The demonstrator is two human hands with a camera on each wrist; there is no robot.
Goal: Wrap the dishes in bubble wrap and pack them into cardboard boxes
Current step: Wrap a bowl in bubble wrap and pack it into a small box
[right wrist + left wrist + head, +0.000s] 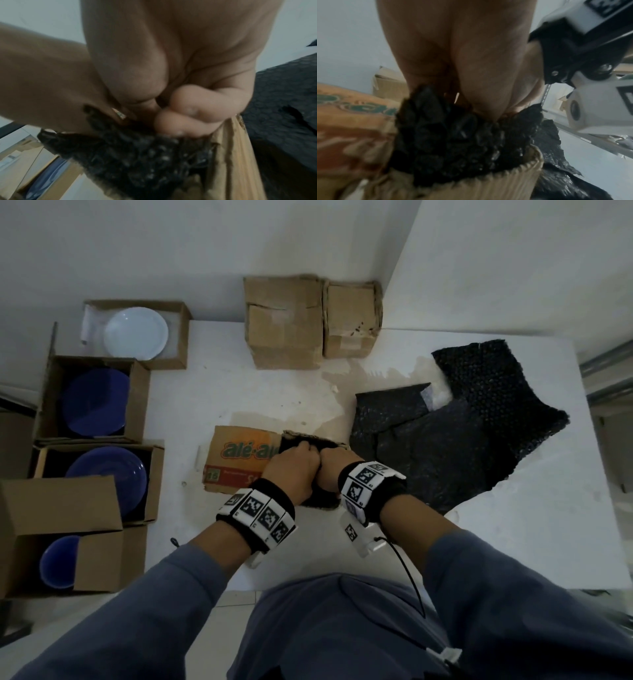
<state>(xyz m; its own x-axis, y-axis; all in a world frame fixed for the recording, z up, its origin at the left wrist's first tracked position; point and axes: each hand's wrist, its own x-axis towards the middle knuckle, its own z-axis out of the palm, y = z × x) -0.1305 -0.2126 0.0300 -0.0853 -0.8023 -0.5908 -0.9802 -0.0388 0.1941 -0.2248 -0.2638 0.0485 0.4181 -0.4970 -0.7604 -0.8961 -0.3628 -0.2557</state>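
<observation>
A printed cardboard box (239, 460) lies in the middle of the white table (239, 392), its open end toward me. A dish bundled in black bubble wrap (453, 142) sits in that opening, its contents hidden. My left hand (298, 460) and right hand (337, 462) are side by side on the bundle, fingers curled into the wrap. In the right wrist view, my right fingers (188, 108) curl against the bundle (137, 155) beside the box's corrugated wall (231, 155). In the left wrist view, my left hand (471, 67) digs into the wrap, fingertips hidden.
Loose black bubble wrap sheets (479, 422) cover the table's right side. Two closed cardboard boxes (284, 323) stand at the back. At the left, open boxes hold a white plate (137, 332), blue plates (96, 402) and a blue bowl (58, 563).
</observation>
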